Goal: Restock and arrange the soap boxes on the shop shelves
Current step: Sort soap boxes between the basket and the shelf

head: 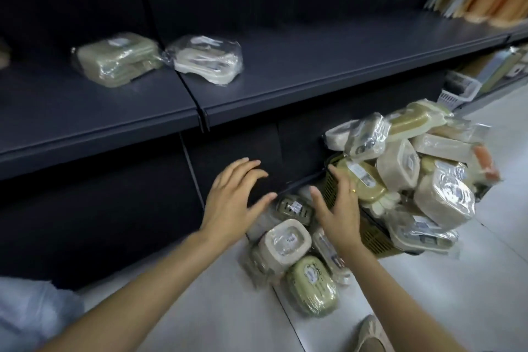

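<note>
Hiding part of the floor boxes (288,246), both hands, left (231,200) and right (338,206), hover wide-fingered, holding nothing, beside a heaped basket (371,237); two wrapped boxes (160,58) sit on the shelf (314,80).

Shelf (314,66) bare toward 3 o'clock of two soap boxes (160,57); heaped basket (371,234) and floor pile (294,260) block below.

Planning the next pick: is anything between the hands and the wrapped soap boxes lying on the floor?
Nothing visible. The left hand and right hand hover open just above the floor pile of soap boxes, beside the overfilled basket. The shelf above has bare space.
</note>
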